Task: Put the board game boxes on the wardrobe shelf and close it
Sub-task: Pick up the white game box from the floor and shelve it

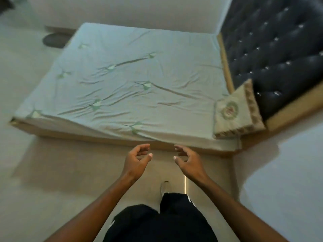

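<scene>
Both hands are empty. Our left hand (138, 158) and right hand (187, 158) hang side by side in front of us, fingers loosely curled, thumbs facing each other, nothing pinched or touched.

The board game boxes and the wardrobe are not in frame, so we cannot tell which way the boxes lie from the hands, how their long axis runs, or which hand is nearer.

What we do see:
- A wide bed in a wrinkled pale green sheet (132, 81) lies straight ahead, with nothing box-shaped on it.
- A beige square embroidered cushion (234, 112) leans at its right corner against the black tufted leather headboard (279, 49).
- Both hands hover over the beige floor (70, 172), just short of the bed's near edge and about level with each other, neither one ahead.
- A dark rounded object (54, 40) sits on the floor past the far left corner, too blurred to identify.
- A pale shoe (165, 186) shows below the hands, toe pointing at the bed.

Our read is that either no box is picked up yet or they are all shelved, and this frame cannot settle which. The next move likely calls for turning the head to find the boxes or the wardrobe before any reach.
</scene>
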The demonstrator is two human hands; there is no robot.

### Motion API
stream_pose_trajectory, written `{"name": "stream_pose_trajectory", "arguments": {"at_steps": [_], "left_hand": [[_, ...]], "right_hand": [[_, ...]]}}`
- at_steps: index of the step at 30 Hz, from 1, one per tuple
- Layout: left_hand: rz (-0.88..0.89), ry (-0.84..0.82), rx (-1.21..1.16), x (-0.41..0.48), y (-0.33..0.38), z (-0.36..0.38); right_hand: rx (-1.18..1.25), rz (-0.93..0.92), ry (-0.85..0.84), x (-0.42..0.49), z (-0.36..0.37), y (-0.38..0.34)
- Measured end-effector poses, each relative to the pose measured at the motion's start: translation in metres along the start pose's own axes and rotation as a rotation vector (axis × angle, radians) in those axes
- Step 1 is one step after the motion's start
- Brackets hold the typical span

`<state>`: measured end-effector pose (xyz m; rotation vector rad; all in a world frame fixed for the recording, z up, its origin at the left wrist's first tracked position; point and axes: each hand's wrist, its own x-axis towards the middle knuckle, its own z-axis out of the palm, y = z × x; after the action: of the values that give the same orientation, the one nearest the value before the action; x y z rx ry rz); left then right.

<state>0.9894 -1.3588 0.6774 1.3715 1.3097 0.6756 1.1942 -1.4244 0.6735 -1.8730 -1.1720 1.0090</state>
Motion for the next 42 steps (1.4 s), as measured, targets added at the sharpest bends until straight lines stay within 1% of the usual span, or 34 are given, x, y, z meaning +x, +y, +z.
{"name": "stream_pose_trajectory", "arguments": {"at_steps": [3,5,6,9,13,17,19,22,24,25,29,34,37,39,42], "left_hand": [[-0.078,0.175,-0.086,0.026,-0.008,-0.047],[-0.122,0.25,-0.139,0.032,-0.013,-0.069],[-0.148,0.333,-0.175,0.039,-0.021,-0.092],[-0.197,0.471,-0.245,0.056,-0.033,-0.138],[-0.226,0.673,-0.318,0.081,-0.062,-0.233],[-0.257,0.808,-0.332,0.102,-0.081,-0.345],[-0.253,0.845,-0.339,0.11,-0.087,-0.393],[-0.245,0.949,-0.354,0.123,-0.101,-0.478],[-0.255,1.001,-0.353,0.129,-0.105,-0.52],[-0.26,1.049,-0.354,0.138,-0.116,-0.558],[-0.282,1.093,-0.373,0.16,-0.139,-0.634],[-0.304,1.129,-0.374,0.211,-0.178,-0.772],[-0.342,1.153,-0.379,0.243,-0.188,-0.863],[-0.351,1.163,-0.37,0.261,-0.193,-0.917],[-0.353,1.202,-0.375,0.287,-0.202,-0.997]], "right_hand": [[-0.068,-0.076,-0.171,0.064,0.037,-0.036],[-0.095,-0.111,-0.244,0.088,0.055,-0.058],[-0.111,-0.144,-0.306,0.11,0.079,-0.076],[-0.14,-0.203,-0.433,0.154,0.128,-0.113],[-0.219,-0.286,-0.614,0.21,0.234,-0.179],[-0.257,-0.332,-0.711,0.244,0.346,-0.253],[-0.243,-0.367,-0.744,0.253,0.391,-0.286],[-0.223,-0.425,-0.802,0.271,0.475,-0.341],[-0.225,-0.438,-0.842,0.277,0.517,-0.37],[-0.217,-0.445,-0.868,0.287,0.559,-0.391],[-0.212,-0.464,-0.919,0.311,0.639,-0.433],[-0.218,-0.473,-0.974,0.368,0.78,-0.499],[-0.233,-0.444,-1.031,0.397,0.863,-0.557],[-0.267,-0.481,-1.064,0.413,0.911,-0.594],[-0.269,-0.482,-1.11,0.437,0.984,-0.646]]}}
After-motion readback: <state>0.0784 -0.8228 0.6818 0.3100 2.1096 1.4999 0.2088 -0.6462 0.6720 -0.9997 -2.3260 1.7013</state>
